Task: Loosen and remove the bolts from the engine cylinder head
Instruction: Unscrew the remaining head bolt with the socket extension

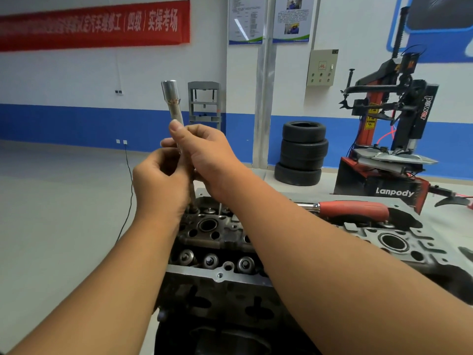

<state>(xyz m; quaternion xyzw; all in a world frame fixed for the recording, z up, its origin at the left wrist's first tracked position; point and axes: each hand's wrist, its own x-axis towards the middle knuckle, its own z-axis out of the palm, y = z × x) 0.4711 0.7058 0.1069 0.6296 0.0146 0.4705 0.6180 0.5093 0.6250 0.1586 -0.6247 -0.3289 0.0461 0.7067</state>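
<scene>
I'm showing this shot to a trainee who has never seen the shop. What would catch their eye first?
Probably the two hands, left hand and right hand, raised mid-frame, gripping an upright silver socket extension above the cylinder head. Next, the red-handled wrench lying on the head at right, then the stacked tyres behind.

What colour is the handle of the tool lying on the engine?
Red, with a silver metal shaft; the wrench handle shows clearly in the head view.

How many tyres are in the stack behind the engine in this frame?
4. They lie flat, one on another, on the floor by the wall pillar: top tyre, second, third, bottom. No others are visible; the tyre changer might hide some.
</scene>
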